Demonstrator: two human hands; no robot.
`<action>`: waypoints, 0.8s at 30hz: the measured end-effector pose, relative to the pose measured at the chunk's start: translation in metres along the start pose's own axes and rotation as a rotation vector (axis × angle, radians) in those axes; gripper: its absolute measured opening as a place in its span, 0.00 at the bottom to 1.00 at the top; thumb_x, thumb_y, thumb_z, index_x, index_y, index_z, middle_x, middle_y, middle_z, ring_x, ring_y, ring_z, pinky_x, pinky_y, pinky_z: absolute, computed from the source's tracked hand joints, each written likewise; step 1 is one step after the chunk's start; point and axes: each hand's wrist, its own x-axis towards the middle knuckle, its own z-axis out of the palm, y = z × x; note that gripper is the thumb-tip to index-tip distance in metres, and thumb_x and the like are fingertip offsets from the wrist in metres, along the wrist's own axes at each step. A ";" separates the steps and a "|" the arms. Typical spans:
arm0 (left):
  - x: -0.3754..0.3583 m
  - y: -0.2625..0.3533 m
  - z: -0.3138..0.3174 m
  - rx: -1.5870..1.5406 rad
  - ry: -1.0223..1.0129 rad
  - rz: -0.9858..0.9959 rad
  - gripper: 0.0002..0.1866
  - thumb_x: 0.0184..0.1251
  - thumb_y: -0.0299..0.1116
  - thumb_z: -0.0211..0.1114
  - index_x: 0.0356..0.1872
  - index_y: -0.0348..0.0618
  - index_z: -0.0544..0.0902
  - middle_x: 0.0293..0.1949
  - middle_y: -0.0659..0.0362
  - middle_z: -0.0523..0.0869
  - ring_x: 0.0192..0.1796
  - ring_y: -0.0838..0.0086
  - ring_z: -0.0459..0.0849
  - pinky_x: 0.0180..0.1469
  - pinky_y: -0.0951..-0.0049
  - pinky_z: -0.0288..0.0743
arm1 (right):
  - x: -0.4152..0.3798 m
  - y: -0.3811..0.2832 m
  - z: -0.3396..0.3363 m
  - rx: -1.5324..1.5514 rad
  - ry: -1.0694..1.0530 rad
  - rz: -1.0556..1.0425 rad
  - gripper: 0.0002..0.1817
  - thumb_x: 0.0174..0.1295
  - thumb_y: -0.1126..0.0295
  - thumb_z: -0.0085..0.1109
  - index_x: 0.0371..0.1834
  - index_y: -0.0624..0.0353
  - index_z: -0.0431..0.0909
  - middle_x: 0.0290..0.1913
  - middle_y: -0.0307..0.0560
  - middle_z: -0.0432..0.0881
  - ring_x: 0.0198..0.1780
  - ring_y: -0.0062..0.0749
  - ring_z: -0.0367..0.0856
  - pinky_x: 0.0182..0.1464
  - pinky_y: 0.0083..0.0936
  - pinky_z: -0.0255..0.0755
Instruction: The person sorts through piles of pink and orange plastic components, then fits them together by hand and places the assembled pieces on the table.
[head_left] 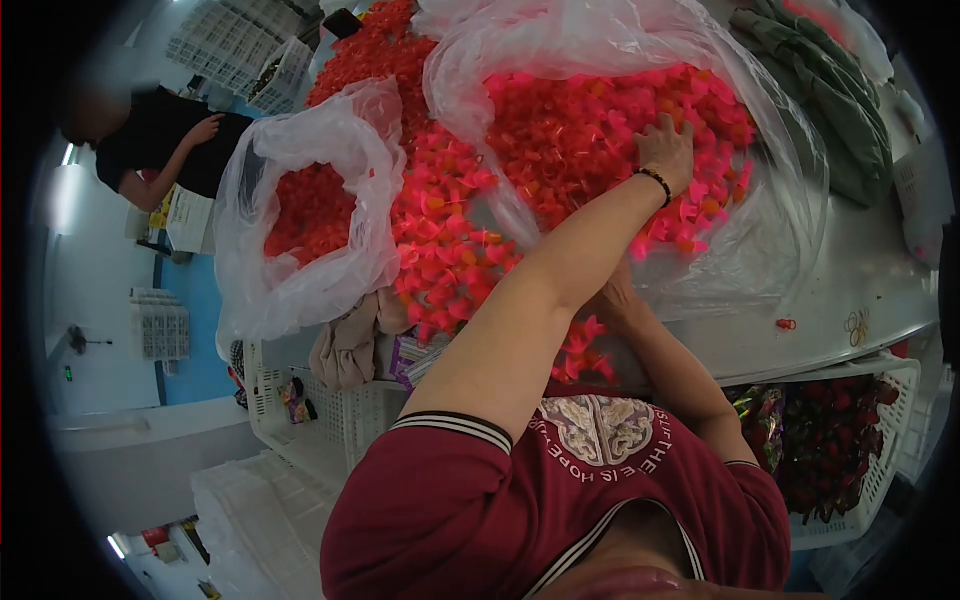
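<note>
My left hand point(665, 155), with a dark beaded bracelet at its wrist, reaches across onto a heap of small pink-red, petal-like plastic pieces point(560, 130). Its fingers are bent and apart on top of the pieces; I see nothing clearly gripped. The heap lies in a large clear plastic bag point(540, 35) spread wide on the table. Below the left forearm is my right hand point(618, 292), near the table's edge. Its fingers are hidden by that forearm. A few pink-red pieces point(585, 355) lie close to it, in front of my chest.
A second plastic bag point(240, 220) of red pieces stands at left, with loose pieces point(450, 230) between the bags. Green cloth point(840, 120) lies at upper right. A white crate point(880, 470) with dark red items is at right. Another person point(165, 140) stands at far left.
</note>
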 end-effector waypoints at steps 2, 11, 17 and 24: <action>0.001 0.001 -0.003 -0.015 -0.005 -0.045 0.28 0.54 0.36 0.67 0.59 0.48 0.71 0.56 0.46 0.72 0.55 0.49 0.78 0.50 0.47 0.75 | 0.003 -0.001 -0.004 -0.145 0.022 0.028 0.26 0.61 0.62 0.53 0.63 0.57 0.71 0.64 0.52 0.72 0.67 0.47 0.67 0.68 0.42 0.61; -0.017 -0.002 -0.032 -0.064 -0.226 0.098 0.28 0.55 0.38 0.68 0.59 0.48 0.73 0.62 0.43 0.69 0.60 0.47 0.74 0.55 0.42 0.71 | 0.122 -0.001 0.011 -0.302 -0.009 -0.174 0.21 0.59 0.58 0.55 0.54 0.53 0.77 0.68 0.50 0.69 0.73 0.54 0.58 0.73 0.50 0.49; -0.061 -0.073 -0.090 -0.277 0.663 0.246 0.41 0.54 0.36 0.70 0.69 0.39 0.62 0.71 0.38 0.58 0.72 0.43 0.57 0.69 0.45 0.56 | 0.120 0.055 0.086 -0.304 0.266 -0.200 0.24 0.60 0.60 0.52 0.61 0.49 0.75 0.70 0.49 0.66 0.76 0.47 0.51 0.75 0.56 0.41; -0.070 -0.217 -0.055 -0.617 0.449 -0.459 0.48 0.58 0.38 0.68 0.72 0.26 0.49 0.71 0.31 0.55 0.73 0.44 0.57 0.73 0.55 0.54 | 0.127 0.021 0.021 -0.415 -0.150 0.003 0.27 0.61 0.62 0.51 0.67 0.47 0.69 0.73 0.44 0.60 0.77 0.46 0.48 0.74 0.61 0.37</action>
